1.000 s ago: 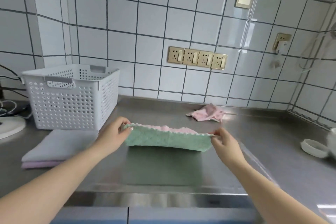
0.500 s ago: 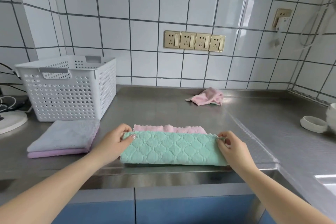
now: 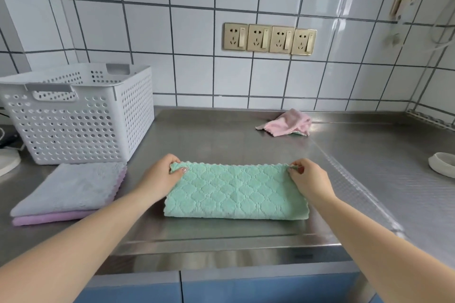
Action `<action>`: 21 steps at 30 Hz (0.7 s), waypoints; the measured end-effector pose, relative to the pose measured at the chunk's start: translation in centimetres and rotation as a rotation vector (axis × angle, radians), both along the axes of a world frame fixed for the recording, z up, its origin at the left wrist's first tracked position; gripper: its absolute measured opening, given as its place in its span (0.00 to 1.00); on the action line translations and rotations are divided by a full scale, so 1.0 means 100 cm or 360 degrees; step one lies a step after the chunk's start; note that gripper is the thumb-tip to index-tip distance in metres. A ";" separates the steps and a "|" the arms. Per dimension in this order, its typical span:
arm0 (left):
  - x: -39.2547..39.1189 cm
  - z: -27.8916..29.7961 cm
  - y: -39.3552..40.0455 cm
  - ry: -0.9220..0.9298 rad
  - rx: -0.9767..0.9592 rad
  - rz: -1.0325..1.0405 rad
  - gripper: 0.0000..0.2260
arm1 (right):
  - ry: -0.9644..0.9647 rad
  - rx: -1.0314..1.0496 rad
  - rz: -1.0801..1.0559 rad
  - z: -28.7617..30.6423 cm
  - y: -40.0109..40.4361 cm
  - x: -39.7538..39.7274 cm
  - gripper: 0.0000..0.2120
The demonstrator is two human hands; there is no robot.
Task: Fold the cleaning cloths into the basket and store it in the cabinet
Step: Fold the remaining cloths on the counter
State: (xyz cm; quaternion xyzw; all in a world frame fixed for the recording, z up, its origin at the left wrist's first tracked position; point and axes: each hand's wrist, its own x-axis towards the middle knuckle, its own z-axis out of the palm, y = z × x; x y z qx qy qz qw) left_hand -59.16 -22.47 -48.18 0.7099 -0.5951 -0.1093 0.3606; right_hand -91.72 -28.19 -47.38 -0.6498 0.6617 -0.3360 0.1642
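Observation:
A green quilted cloth (image 3: 235, 192) lies folded in half on the steel counter (image 3: 221, 140), its scalloped edges at the far side. My left hand (image 3: 163, 174) pinches the far left corner and my right hand (image 3: 306, 177) pinches the far right corner. A white perforated basket (image 3: 81, 118) stands at the back left. In front of it sits a folded stack, a grey cloth (image 3: 71, 186) on a purple cloth (image 3: 54, 218). A crumpled pink cloth (image 3: 288, 123) lies near the back wall.
A white round dish (image 3: 443, 163) sits at the right edge. A white disc (image 3: 7, 162) and cables lie left of the basket. Blue cabinet fronts (image 3: 221, 288) run below the counter's front edge. Wall sockets (image 3: 269, 38) are above the counter.
Both hands have carried the cloth's raised green edge away from me and laid it flat over the pink inner side, so the cloth now lies folded in half.

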 end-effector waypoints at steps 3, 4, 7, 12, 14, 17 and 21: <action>0.000 0.000 -0.012 -0.0017 0.0046 0.0020 0.08 | 0.0040 0.0063 0.0000 -0.002 -0.013 0.002 0.09; 0.000 -0.001 -0.016 -0.0023 0.0067 0.0030 0.08 | 0.0058 0.0082 0.0006 -0.004 -0.017 0.003 0.09; 0.002 -0.003 -0.025 -0.0059 0.0141 0.0048 0.07 | 0.0099 0.0106 0.0014 -0.006 -0.024 0.004 0.09; 0.004 -0.001 -0.035 -0.0076 0.0320 0.0000 0.08 | 0.0110 0.0166 0.0027 -0.007 -0.030 0.003 0.08; 0.005 0.003 -0.035 -0.0065 0.0353 -0.0013 0.11 | 0.0093 0.0187 0.0021 -0.006 -0.029 0.004 0.11; 0.002 0.009 -0.031 -0.0460 0.0181 0.0023 0.17 | 0.0131 0.0136 -0.0069 -0.002 -0.030 0.006 0.16; -0.041 0.018 -0.022 -0.0674 0.0119 -0.0328 0.21 | 0.0222 -0.0038 0.0124 0.000 -0.023 0.043 0.16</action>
